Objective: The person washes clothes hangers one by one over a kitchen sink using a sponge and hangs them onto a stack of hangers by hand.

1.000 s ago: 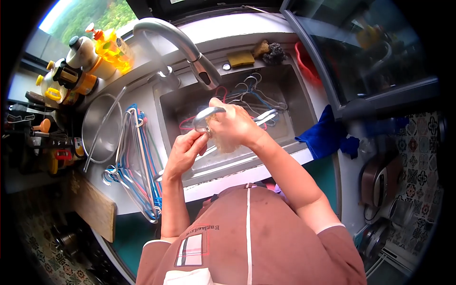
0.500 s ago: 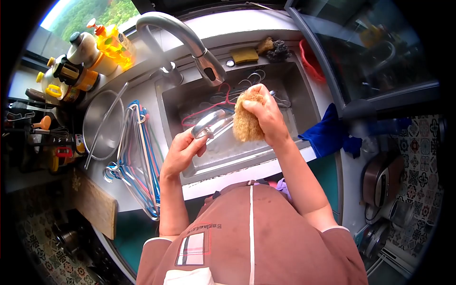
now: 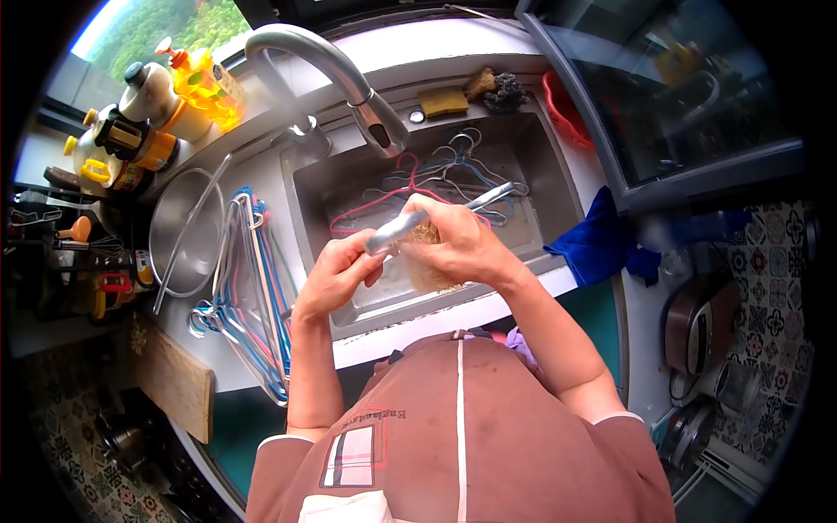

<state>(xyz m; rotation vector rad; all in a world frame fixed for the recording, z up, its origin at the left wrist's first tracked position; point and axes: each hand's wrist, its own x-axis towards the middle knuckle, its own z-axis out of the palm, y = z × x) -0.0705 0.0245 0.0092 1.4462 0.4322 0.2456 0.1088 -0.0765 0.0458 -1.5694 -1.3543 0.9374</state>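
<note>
Our left hand [image 3: 336, 273] pinches a silvery metal piece [image 3: 397, 232], long axis toward two o'clock; our right hand [image 3: 462, 242] clasps a tan scrubber [image 3: 429, 275].

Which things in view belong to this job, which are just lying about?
Job, likely: shiny silver curved metal piece; tan fibrous scrubber; thin coloured hangers in grey metal sink.
Idle, likely: yellow rectangular sponge; crumpled blue cloth; beige wooden board.

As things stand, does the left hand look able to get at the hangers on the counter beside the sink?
Probably yes: the hangers lie just left of the left hand, with nothing visible over them, though it would likely need to release the silvery piece it holds.
</note>
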